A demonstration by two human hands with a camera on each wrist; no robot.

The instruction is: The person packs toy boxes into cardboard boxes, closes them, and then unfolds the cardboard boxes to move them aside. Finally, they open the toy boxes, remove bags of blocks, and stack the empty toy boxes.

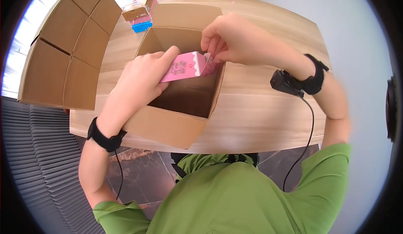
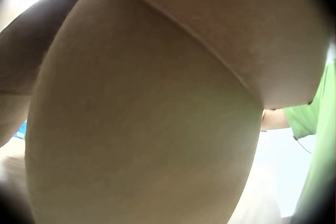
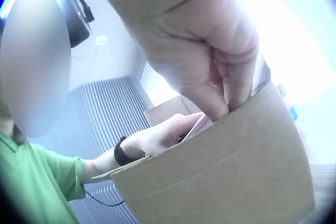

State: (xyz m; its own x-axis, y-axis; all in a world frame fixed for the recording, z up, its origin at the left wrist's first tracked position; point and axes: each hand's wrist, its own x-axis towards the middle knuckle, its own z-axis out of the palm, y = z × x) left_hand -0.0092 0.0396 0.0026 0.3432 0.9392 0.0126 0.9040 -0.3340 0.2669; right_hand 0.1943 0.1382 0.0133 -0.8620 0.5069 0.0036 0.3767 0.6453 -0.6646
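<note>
A small pink box (image 1: pixel 182 68) with white wavy trim and dark printing lies tilted over the mouth of a large open cardboard box (image 1: pixel 176 127). My left hand (image 1: pixel 140 76) grips its left end, thumb on top. At the trimmed right end, my right hand (image 1: pixel 237 40) pinches the box's end with thumb and forefinger, the other fingers curled. The right wrist view shows those fingertips (image 3: pixel 220 113) just above the carton's rim, with a sliver of pink beside them. The carton's outer wall (image 2: pixel 136 108) fills most of the left wrist view and hides the left hand there.
Behind the carton, a stack of small packages (image 1: pixel 140 11) stands on the wooden table (image 1: pixel 260 108), with brown, pink and blue faces. A tall piece of cardboard with creases (image 1: pixel 67 49) rises at the left. Cables hang from both wrist straps.
</note>
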